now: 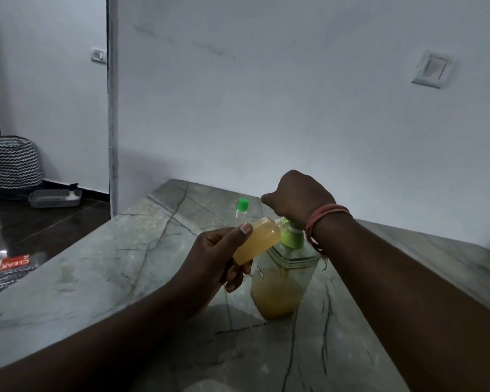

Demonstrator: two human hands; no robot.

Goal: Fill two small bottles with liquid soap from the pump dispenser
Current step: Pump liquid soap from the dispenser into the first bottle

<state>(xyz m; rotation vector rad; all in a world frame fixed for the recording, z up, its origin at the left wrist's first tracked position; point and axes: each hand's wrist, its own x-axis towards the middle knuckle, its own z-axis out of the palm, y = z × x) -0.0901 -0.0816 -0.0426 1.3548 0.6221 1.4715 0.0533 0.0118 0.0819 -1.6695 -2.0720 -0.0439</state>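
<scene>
The room is lying in dim, cool, bluish-grey light. A small bright glare spot is showing on the dark glossy floor (pixel 3 253) at the left edge. A soft shadow is falling on the tabletop (pixel 142 250) below the forearms, which are reading nearly black. Straight lines are bowing toward the edges from the wide-angle lens, and fine detail is looking soft and smeared.

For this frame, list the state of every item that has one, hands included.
Small bottle: uncapped, tilted, nearly full of yellow soap, mouth at the pump spout.
Second small bottle: capped green, standing on the counter.
Pump dispenser: upright, partly full.
Left hand: grips the small bottle.
Right hand: on the pump head.
</scene>
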